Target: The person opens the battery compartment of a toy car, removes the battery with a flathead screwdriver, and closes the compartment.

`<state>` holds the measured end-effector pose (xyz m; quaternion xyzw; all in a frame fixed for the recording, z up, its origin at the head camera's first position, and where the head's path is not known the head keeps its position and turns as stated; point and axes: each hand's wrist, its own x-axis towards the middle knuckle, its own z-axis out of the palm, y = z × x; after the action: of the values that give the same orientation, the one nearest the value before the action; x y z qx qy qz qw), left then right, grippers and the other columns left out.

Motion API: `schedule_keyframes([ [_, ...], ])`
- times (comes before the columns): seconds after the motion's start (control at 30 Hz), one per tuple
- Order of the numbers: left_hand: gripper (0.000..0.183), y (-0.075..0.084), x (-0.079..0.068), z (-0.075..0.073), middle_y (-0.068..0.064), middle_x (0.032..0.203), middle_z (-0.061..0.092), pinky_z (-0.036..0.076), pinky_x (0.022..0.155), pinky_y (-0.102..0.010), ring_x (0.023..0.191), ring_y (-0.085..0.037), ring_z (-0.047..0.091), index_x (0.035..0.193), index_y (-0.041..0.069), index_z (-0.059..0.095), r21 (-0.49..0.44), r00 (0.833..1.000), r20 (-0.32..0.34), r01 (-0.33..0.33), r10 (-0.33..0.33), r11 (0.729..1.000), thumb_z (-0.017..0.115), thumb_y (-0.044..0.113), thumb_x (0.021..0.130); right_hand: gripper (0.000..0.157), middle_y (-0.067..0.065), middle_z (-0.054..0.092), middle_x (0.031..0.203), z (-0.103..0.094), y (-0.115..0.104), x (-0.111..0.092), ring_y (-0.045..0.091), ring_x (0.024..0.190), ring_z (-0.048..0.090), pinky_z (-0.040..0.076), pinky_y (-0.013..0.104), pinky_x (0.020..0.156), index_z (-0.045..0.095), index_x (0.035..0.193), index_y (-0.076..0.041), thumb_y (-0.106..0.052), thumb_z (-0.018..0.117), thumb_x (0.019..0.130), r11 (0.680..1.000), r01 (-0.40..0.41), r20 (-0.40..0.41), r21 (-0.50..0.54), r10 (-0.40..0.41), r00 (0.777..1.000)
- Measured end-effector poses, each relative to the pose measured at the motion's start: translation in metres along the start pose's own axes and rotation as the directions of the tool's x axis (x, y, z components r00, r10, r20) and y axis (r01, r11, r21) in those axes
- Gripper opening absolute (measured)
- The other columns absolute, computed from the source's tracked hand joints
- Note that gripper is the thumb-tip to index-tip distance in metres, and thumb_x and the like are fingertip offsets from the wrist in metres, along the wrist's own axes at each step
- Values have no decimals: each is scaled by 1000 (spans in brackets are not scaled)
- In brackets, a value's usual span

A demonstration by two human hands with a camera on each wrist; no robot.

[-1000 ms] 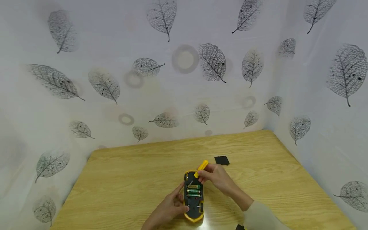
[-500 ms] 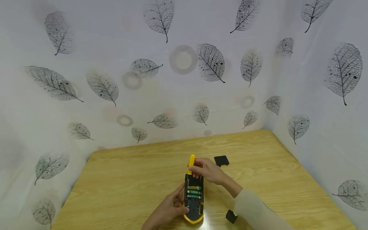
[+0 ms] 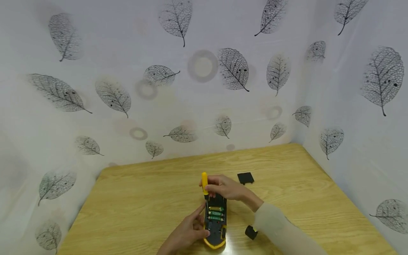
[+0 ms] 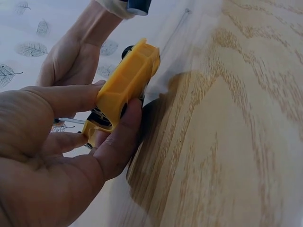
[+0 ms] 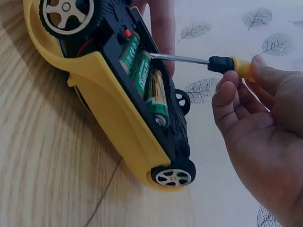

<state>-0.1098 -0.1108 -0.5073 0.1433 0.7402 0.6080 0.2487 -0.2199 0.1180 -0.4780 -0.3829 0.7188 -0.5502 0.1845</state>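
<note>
A yellow toy car (image 5: pixel 111 111) is turned underside up, its black base showing an uncovered battery bay. Three green batteries (image 5: pixel 142 71) lie side by side in that bay, the one nearest the right wrist camera partly gold. My left hand (image 3: pixel 188 230) grips the car by its sides, thumb on one side and fingers on the other. In my right hand (image 3: pixel 224 187) is a screwdriver (image 5: pixel 222 64) with a yellow and black handle, pinched between thumb and fingers. Its metal shaft reaches into the bay, the tip at the end of the middle battery.
A flat black battery cover (image 3: pixel 245 177) lies on the wooden table (image 3: pixel 143 198) beyond the right hand. The black wrist device (image 3: pixel 251 232) shows beneath the right sleeve. Leaf-patterned white curtains (image 3: pixel 204 106) enclose the table at the back and sides.
My right hand has moved left with the screwdriver, whose handle has swung from a rightward lean to nearly upright at the car's left edge. The left hand still holds the car in place.
</note>
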Motion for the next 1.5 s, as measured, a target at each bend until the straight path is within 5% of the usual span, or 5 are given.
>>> schedule_keyframes([
  [0.37,92,1,0,-2,-9,103,56,50,68,-23,82,-17,61,164,4,22,-30,999,22,-24,25,999,76,0,90,37,0,62,86,10,2,18,10,68,55,52,31,63,60,134,6,-20,46,112,995,-59,-35,-83,56,998],
  [0.63,91,0,0,-3,-10,104,58,52,70,-25,86,-21,65,164,5,22,-25,999,29,-29,30,999,75,0,90,38,10,61,80,13,-3,17,13,68,55,52,33,63,56,138,10,-15,45,112,994,-87,-72,-72,82,994],
  [0.97,91,1,-1,-3,-11,103,55,50,71,-27,85,-22,63,164,5,22,-21,1000,17,17,-17,1000,75,-2,90,39,3,58,86,10,1,10,13,72,55,51,25,66,55,141,5,-20,44,113,996,-93,-119,-7,92,989],
  [1.5,96,-13,6,-10,-13,106,59,53,74,-28,87,-20,65,165,10,24,-33,997,57,46,-44,998,81,15,88,40,10,56,102,7,-2,-23,16,81,58,54,28,73,54,134,7,-26,46,112,961,-106,-258,255,173,950],
])
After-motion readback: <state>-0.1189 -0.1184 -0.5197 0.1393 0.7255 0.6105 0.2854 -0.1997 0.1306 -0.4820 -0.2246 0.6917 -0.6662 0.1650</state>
